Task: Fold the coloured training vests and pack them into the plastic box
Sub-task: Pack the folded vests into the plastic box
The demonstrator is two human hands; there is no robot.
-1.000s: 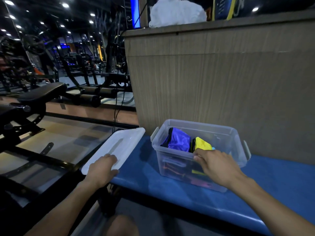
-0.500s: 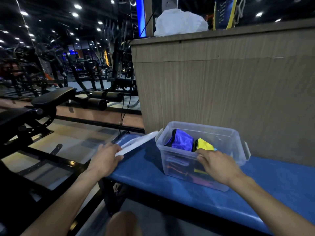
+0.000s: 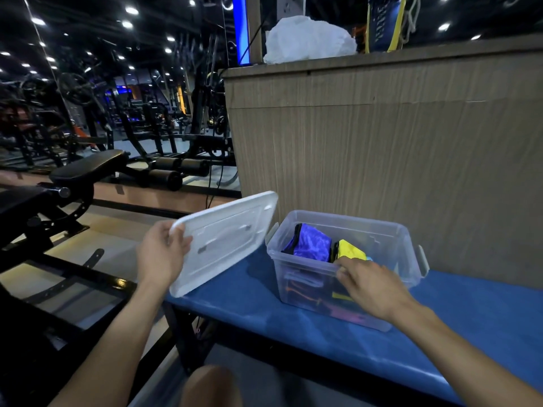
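Gym bench [image 3: 440, 327] carries the plastic box [image 3: 390, 245] at its left end; my left hand [image 3: 160, 257] grips the light, stiff lid [image 3: 226, 242] by its edge, my right hand [image 3: 373, 286] rests curled on the box's near rim beside soft folded vests [image 3: 311, 243].

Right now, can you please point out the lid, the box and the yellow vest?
lid [image 3: 226, 242]: head view, middle of its white face.
box [image 3: 302, 270]: head view, clear front wall, left part.
yellow vest [image 3: 349, 249]: head view, folded top showing inside the box.

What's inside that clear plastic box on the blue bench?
The plastic box holds folded vests: a purple vest and a yellow vest on top, orange and pink fabric dimly visible through the wall. The right hand covers part of the front.
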